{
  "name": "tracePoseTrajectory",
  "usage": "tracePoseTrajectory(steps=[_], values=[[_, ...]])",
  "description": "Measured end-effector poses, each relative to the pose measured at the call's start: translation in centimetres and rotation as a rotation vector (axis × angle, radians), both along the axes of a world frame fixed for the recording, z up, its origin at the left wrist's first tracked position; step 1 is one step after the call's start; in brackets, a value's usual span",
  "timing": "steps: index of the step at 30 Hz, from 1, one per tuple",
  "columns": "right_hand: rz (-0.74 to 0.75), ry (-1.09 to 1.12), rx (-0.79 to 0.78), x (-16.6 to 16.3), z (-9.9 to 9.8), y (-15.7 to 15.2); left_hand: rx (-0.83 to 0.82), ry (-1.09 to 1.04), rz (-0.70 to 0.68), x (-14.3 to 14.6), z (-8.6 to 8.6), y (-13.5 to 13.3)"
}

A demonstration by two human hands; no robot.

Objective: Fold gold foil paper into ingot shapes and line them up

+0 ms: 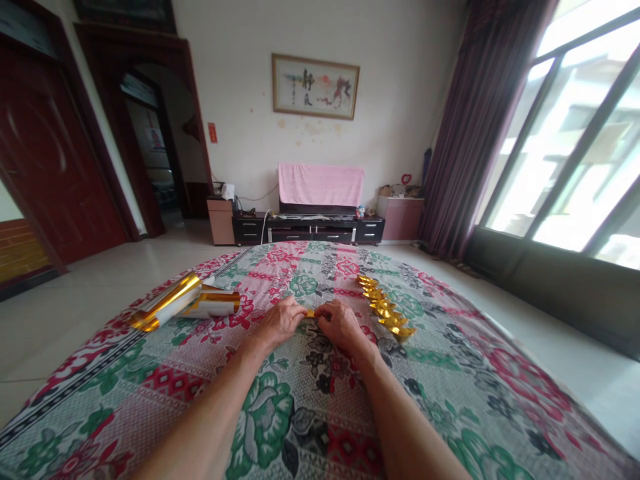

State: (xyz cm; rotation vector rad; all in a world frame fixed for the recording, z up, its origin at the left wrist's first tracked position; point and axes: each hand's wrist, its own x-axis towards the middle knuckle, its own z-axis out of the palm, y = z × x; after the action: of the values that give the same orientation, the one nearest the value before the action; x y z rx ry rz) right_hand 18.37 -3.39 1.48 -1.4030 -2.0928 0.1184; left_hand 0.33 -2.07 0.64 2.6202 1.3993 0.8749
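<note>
Between my two hands is a small folded piece of gold foil paper (311,313), held just above or on the patterned tablecloth (270,413). My left hand (284,320) pinches its left end, and my right hand (341,323) pinches the right end. Most of the piece is hidden by my fingers. To the right of my right hand stands a row of several folded gold paper ingots (384,308). Over on the left lie curled sheets of gold and white foil paper (173,300), one overlapping another.
The cloth covers a round table whose far edge (310,243) curves ahead of me. Beyond it, a low black TV cabinet (320,230) stands against the wall, with a pink cloth (321,184) over the screen. A purple curtain (465,133) and large windows (575,153) are at the right.
</note>
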Motion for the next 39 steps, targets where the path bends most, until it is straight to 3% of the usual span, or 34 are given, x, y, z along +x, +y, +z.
tracePoseTrajectory(steps=[10,21,27,32,39], values=[[0.028,0.012,0.063,0.3,-0.2,-0.1,0.025,-0.011,0.024,0.1,-0.3,0.3],[0.039,0.006,0.104,0.2,-0.3,-0.1,0.015,0.034,0.036,0.7,0.8,-1.0],[0.069,0.120,0.155,0.0,-0.2,-0.2,0.100,-0.030,0.075,0.7,0.5,-0.6],[0.104,0.267,0.105,-0.1,-0.3,0.0,0.154,-0.142,0.001,0.9,0.4,-0.2],[0.115,0.441,-0.008,-0.1,-0.2,0.2,0.038,-0.245,0.006,1.2,0.5,-0.6]])
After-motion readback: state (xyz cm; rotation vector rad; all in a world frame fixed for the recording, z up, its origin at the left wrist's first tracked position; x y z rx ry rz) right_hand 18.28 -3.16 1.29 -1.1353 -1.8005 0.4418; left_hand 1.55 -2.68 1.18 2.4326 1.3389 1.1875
